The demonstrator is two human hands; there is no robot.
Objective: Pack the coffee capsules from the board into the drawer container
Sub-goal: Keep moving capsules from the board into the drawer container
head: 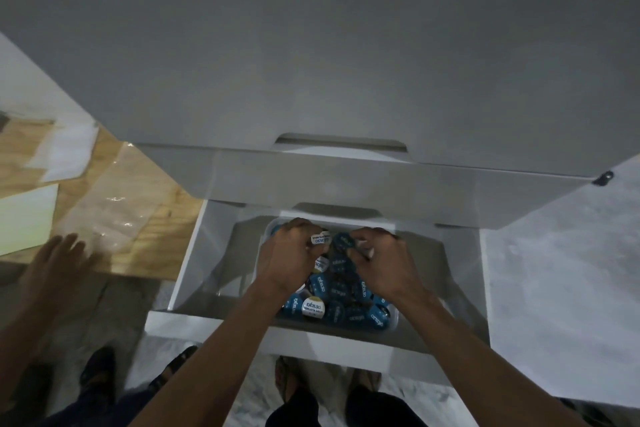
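Nearest the camera you've got feet in sandals [291, 378] on the floor, and both forearms reaching down into an open white drawer [194, 253]. Inside it sits a clear plastic container [393, 317], already loaded with a heap of coffee capsules [341, 291], mostly blue lids with a few white ones mixed in.

The left hand [287, 255] is curled over the far-left part of the pile and looks to be pinching a white-lidded capsule [319, 239] at its fingertips. The right hand [377, 262] is curled too, fingers bent down into the capsules at the far side; can't tell whether it's actually gripping one or just nudging them level.

Off to the left there's someone else's hand [57, 263], spread flat near the edge of a wooden board [145, 211]. The board has some papers [65, 152] and a crinkly clear plastic sheet [114, 215] on it, and I can't spot a single capsule on the part that's visible.

Further back it's just the grey-white cabinet top [329, 55].

So my read: packing is pretty much done, and what's left is settling the pile so it sits in the container, plus anything hiding out of view.
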